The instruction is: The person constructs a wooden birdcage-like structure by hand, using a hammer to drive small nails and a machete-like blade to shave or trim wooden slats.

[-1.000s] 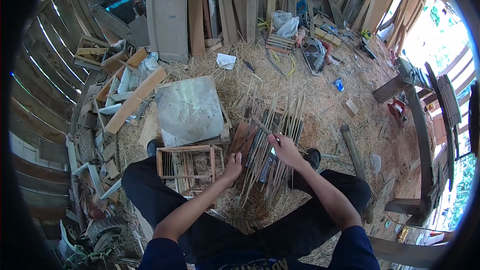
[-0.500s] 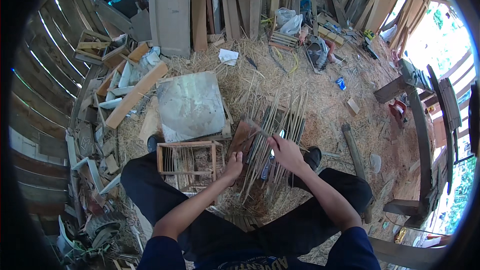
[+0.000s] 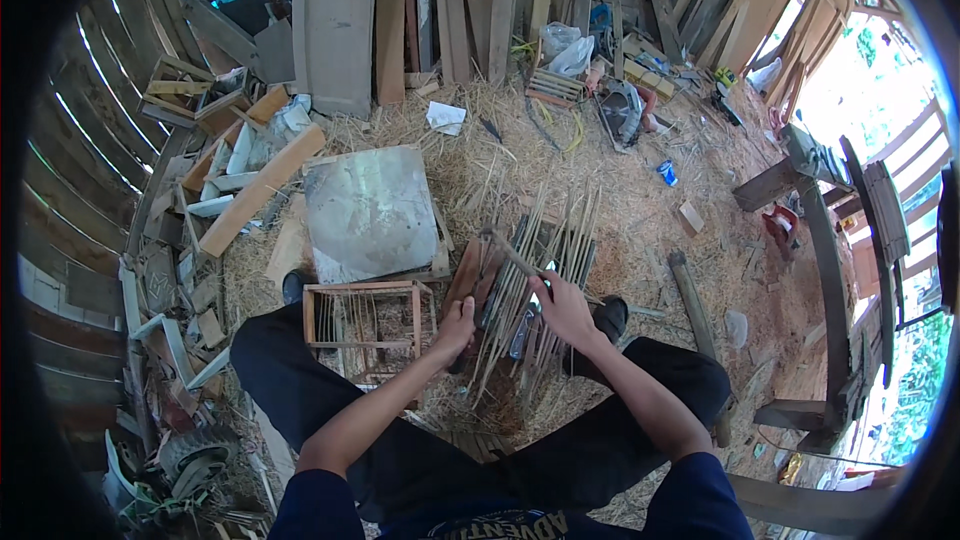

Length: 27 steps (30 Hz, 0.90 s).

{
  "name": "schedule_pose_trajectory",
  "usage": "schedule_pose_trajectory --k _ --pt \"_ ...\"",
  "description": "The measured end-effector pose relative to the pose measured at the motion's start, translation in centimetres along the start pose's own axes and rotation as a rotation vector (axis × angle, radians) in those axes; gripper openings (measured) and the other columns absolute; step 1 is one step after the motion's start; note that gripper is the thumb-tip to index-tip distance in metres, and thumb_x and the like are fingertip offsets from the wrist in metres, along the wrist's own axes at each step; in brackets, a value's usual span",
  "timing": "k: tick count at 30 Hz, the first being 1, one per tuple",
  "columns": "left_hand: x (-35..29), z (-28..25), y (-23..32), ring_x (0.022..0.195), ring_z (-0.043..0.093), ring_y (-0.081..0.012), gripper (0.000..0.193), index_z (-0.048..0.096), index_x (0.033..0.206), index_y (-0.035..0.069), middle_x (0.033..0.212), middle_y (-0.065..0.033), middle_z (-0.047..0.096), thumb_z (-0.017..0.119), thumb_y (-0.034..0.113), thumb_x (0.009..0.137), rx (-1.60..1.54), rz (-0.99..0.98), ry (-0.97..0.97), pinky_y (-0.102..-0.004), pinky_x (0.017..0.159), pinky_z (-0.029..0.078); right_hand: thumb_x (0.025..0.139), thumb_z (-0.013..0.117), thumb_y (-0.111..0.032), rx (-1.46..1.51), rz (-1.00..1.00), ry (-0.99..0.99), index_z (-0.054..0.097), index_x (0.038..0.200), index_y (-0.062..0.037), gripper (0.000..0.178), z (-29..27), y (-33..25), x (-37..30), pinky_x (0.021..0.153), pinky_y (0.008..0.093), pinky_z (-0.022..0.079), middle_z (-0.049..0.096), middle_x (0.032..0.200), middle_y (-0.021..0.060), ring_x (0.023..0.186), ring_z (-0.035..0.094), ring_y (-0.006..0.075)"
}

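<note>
My right hand [image 3: 565, 310] is closed around the wooden handle of a hammer [image 3: 516, 254], whose head points away to the left. The hammer head is over the far end of a reddish-brown wood block [image 3: 464, 275]. My left hand [image 3: 456, 328] grips the near end of that block, thumb on top; anything small under its fingers is hidden. Beside the block, thin bamboo sticks [image 3: 560, 260] lie in a loose bundle across dark boards. A knife-like tool with a blue-grey handle [image 3: 520, 333] lies partly under the sticks. Left of my left hand stands a small wooden-framed cage [image 3: 362, 315] with thin bars.
A pale square board [image 3: 370, 210] lies beyond the cage. Scrap wood [image 3: 262, 190] is heaped at the left. A wooden post [image 3: 692, 300] lies right of my foot. A circular saw [image 3: 622, 115] and plastic bags [image 3: 568, 48] sit at the back, before leaning planks [image 3: 338, 30].
The whole view has shifted slightly, so things sit a little further left. The hammer head has moved slightly over the wood block. Both hands keep their grips.
</note>
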<state>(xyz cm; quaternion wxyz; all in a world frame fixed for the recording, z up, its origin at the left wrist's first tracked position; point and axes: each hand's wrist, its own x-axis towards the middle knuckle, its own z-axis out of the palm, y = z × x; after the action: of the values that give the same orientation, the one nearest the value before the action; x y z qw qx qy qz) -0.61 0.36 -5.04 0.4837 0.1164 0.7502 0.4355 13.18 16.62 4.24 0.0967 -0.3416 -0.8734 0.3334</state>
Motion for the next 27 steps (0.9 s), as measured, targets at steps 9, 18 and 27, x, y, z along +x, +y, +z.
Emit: schedule_pose_trajectory --k 9,18,27 --pt "0.8 -3.0 1.5 0.056 0.062 -0.0218 0.060 0.060 0.110 -0.002 0.063 -0.0106 0.060 0.047 0.056 0.102 -0.020 0.270 0.224 -0.0379 0.056 0.048 0.104 0.050 -0.029 0.046 0.093 0.091 0.044 0.104 0.0050 0.035 1.4 2.2 -0.5 0.082 0.0528 0.043 0.053 0.097 0.0305 0.093 0.055 0.0495" --pt "-3.6 -5.0 6.9 0.049 0.044 -0.0068 0.036 0.054 0.100 0.005 0.065 0.0021 0.047 0.050 0.040 0.105 -0.412 0.333 0.125 -0.0262 0.044 0.038 0.096 0.056 -0.014 -0.032 -0.048 0.237 0.036 0.136 0.0045 0.048 5.4 4.6 -2.4 0.096 0.0569 0.042 0.052 0.117 0.0332 0.108 0.054 0.0512" --pt "-6.0 -6.1 8.6 0.050 0.042 -0.0046 0.031 0.051 0.100 0.006 0.069 0.0019 0.047 0.048 0.036 0.107 -0.527 0.384 0.017 -0.0225 0.043 0.036 0.096 0.060 -0.026 -0.399 -0.101 -0.059 0.039 0.142 -0.0041 0.055 1.6 -3.3 -1.9 0.081 0.0480 0.054 0.057 0.112 0.0235 0.102 0.061 0.0402"
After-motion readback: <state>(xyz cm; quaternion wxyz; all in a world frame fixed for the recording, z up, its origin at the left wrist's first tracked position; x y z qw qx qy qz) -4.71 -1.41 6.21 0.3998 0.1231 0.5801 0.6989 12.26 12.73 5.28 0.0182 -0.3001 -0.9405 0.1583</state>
